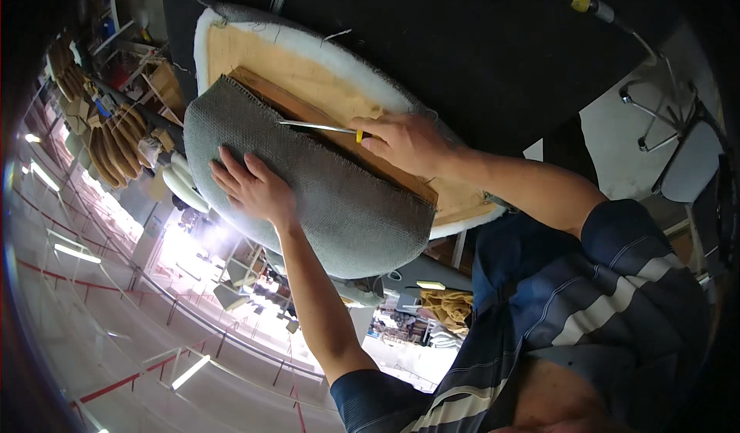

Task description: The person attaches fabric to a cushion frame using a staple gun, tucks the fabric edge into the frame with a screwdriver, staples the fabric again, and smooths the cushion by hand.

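seat cushion (308, 71) lies on the black table (478, 48), foam and wood underside up. grey fabric (324, 194) is folded over its near half. left hand (254, 186) flat, fingers spread, pressing on the fabric. right hand (408, 144) closed round a thin metal tool (320, 127), yellow at the grip, tip at the fabric edge beside the wooden strip (308, 113).
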The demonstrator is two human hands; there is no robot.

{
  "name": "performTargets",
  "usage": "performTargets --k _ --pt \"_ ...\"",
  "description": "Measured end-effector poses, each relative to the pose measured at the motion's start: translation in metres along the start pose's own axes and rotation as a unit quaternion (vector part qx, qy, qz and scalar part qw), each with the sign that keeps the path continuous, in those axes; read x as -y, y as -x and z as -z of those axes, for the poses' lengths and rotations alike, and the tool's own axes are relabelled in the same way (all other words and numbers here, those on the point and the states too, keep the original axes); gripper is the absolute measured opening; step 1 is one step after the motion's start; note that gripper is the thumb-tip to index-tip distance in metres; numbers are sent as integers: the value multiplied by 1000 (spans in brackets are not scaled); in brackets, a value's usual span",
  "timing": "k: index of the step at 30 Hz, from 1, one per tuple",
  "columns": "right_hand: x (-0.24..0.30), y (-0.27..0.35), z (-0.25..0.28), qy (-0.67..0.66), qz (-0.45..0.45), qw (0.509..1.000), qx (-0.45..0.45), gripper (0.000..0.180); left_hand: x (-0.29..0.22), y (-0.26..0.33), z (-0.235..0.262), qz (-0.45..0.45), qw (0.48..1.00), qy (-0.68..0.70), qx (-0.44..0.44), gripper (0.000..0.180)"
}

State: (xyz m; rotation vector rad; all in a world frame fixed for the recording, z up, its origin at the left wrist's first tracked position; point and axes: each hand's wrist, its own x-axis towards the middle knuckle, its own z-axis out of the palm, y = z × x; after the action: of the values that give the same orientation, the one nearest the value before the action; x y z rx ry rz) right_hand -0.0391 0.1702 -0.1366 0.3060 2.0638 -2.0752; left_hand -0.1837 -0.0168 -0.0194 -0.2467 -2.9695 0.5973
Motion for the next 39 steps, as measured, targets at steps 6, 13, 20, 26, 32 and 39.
performTargets --k 6,13,20,26,32,39 --pt "-5 3 -2 5 35 999 -26 31 0 2 -2 -5 1000 2 -14 55" --pt "-5 0 2 28 67 996 -50 29 -3 1 -4 -5 1000 9 -13 54" --pt "-1 -5 9 84 94 991 -38 30 0 3 -5 12 1000 4 7 59" --pt "-9 -2 -16 -70 5 997 -12 31 -4 3 -2 11 1000 6 4 57" --pt "-16 1 -24 -405 -201 879 149 36 0 3 -5 -6 1000 0 -17 54" --pt "-14 20 -29 -185 -60 981 10 35 -15 -2 1 37 998 -16 49 78"
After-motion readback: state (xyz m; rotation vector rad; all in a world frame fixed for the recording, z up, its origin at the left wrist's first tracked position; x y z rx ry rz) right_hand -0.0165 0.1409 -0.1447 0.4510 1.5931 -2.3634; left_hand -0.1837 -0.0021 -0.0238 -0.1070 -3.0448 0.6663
